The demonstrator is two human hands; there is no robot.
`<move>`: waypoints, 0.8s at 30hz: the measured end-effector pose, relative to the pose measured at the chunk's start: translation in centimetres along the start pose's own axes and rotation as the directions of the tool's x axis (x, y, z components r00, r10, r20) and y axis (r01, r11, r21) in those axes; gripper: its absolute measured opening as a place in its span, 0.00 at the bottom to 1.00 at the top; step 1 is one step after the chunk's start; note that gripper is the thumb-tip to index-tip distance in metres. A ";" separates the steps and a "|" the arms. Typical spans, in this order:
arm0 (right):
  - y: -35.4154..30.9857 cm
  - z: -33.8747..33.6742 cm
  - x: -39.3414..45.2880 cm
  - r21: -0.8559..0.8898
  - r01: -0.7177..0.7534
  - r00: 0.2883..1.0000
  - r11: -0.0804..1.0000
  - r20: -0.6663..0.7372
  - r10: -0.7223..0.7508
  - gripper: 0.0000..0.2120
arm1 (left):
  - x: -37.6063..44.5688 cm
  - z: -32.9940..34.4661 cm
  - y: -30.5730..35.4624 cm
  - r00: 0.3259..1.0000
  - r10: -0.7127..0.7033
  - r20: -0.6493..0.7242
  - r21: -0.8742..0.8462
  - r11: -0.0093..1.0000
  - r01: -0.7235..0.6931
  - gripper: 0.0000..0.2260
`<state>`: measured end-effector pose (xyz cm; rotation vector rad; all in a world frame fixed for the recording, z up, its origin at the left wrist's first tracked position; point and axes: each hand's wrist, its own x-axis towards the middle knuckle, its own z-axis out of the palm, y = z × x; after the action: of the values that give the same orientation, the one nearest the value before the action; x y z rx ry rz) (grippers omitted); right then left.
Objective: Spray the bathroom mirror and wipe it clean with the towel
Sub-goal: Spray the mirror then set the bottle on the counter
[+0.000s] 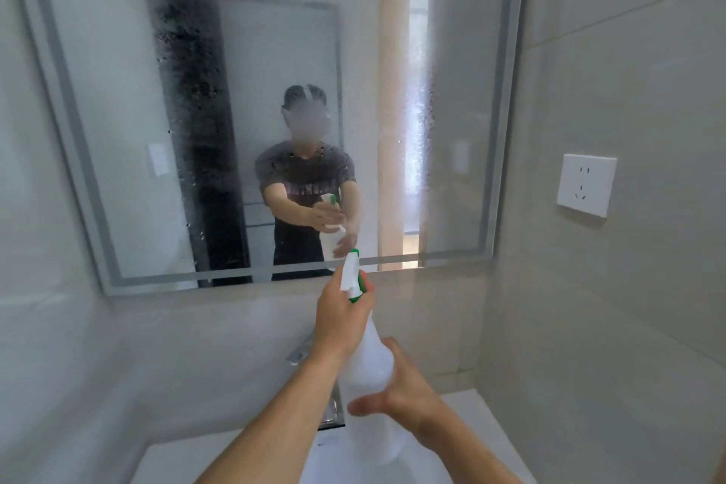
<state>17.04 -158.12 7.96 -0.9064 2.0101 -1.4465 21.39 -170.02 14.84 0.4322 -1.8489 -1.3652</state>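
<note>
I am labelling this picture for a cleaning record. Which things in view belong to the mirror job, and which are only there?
Belong to the job:
- spray bottle, left hand at its trigger, right hand round its body
- mirror, already misted with droplets

Only there:
- wall socket
- tap
- washbasin

No towel is in view.

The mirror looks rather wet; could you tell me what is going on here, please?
A person is spraying the mirror. The left hand grips the neck of the spray bottle at its trigger, and the right hand steadies the bottle's body. Droplets already cover much of the glass. No towel is in view, so wiping has not begun.
</note>
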 end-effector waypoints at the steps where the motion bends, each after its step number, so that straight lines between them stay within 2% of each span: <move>1: -0.1 0.7 0.2 -0.006 0.007 1.000 1.000 0.014 -0.007 0.35 | -0.2 -0.9 -0.2 1.000 -0.009 0.002 -0.003 1.000 0.009 0.07; 10: -2.0 6.4 0.6 -0.022 0.108 0.984 0.994 0.147 -0.104 0.37 | -2.1 -7.3 -0.4 0.977 0.024 -0.214 0.006 1.000 -0.023 0.08; 16: -3.7 8.9 0.6 -0.028 0.152 0.968 0.988 0.205 -0.143 0.37 | -2.9 -10.8 0.7 0.967 0.062 -0.246 0.042 0.998 -0.054 0.07; 20: -4.9 10.6 -0.2 -0.020 0.174 0.948 0.985 0.275 -0.162 0.34 | -4.0 -12.9 1.1 0.928 0.074 -0.364 0.090 0.995 -0.044 0.06; 24: -6.2 12.7 -0.8 -0.025 0.194 0.927 0.981 0.331 -0.175 0.35 | -5.2 -15.5 1.6 0.905 0.078 -0.418 0.129 0.991 -0.026 0.04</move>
<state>28.14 -166.75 9.88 -1.2984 1.7630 -1.2382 36.66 -176.07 16.08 0.6787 -1.5709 -1.0268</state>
